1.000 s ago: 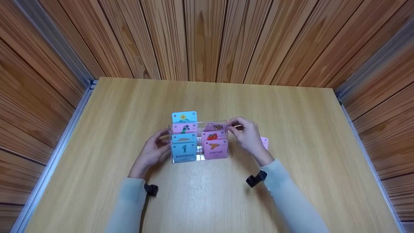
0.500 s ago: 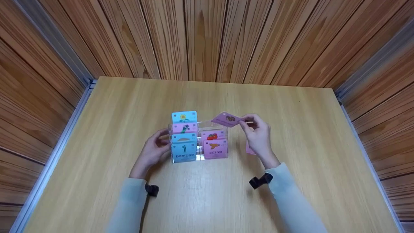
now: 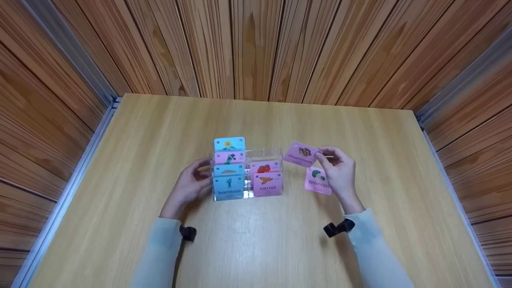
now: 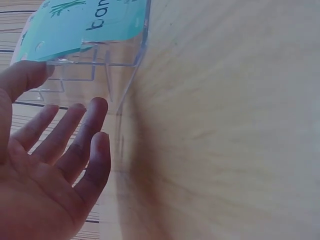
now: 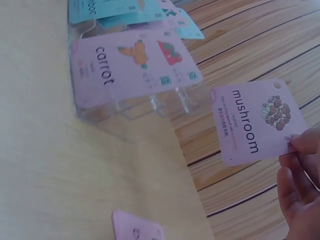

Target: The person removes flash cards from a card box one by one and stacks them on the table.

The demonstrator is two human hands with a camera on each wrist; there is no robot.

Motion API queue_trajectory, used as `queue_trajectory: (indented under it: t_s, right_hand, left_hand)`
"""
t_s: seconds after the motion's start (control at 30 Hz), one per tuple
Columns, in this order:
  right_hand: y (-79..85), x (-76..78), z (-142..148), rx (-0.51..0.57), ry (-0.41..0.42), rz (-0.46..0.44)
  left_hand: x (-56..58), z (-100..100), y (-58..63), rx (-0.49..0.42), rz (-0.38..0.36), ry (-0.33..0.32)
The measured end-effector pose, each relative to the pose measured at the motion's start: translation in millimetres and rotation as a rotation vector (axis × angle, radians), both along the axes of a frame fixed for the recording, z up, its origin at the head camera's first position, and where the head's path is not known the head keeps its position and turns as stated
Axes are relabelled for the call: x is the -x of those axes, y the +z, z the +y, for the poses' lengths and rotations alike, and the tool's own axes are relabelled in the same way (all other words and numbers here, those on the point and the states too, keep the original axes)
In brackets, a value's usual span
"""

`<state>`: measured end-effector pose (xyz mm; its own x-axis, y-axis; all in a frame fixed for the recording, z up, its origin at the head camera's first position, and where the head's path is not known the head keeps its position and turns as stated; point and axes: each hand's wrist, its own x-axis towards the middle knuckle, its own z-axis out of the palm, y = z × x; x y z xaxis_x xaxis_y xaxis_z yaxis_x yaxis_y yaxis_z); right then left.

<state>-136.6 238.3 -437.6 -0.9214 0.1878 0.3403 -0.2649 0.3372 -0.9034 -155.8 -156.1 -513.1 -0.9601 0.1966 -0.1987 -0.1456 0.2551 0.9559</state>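
Observation:
In the head view a clear stepped card rack (image 3: 248, 193) stands mid-table, holding blue cards and pink cards in two columns. The front ones are a bamboo card (image 3: 229, 187) and a carrot card (image 3: 267, 185). My left hand (image 3: 192, 180) is at the rack's left side, its thumb on the clear edge and its other fingers loosely spread, as the left wrist view shows. To the right of the rack my right hand (image 3: 339, 172) pinches a pink mushroom card (image 5: 252, 120) by one corner, raised above the table. Beneath it lies a broccoli card (image 3: 317, 184), partly hidden by that hand.
The wooden tabletop (image 3: 248, 248) carries the rack and the loose card. Wood-panelled walls (image 3: 256, 48) enclose its back and sides. A black wrist camera (image 3: 339, 228) sits on the right sleeve, another wrist camera (image 3: 188, 233) on the left.
My right hand has lifted the mushroom card out of the rack's right column and moved it right, turning its face into view. The broccoli card is more exposed. My left hand stays at the rack.

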Motion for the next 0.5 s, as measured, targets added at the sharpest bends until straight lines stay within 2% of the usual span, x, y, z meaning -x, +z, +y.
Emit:
queue_trajectory:
  t_s: [0.2, 0.43, 0.5]
  right_hand:
    - [-14.2, -4.7, 24, 0.022, -0.042, -0.053]
    - [-54.6, -2.6, 65, 0.038, -0.111, -0.166]
    - [-59.7, -5.0, 71, 0.029, -0.118, -0.185]
  left_hand:
    - [1.4, 3, 3.4, 0.021, -0.039, 0.014]
    - [2.5, 5, 4.8, 0.041, -0.069, 0.028]
    - [2.9, 5, 5.8, 0.044, -0.081, 0.030]
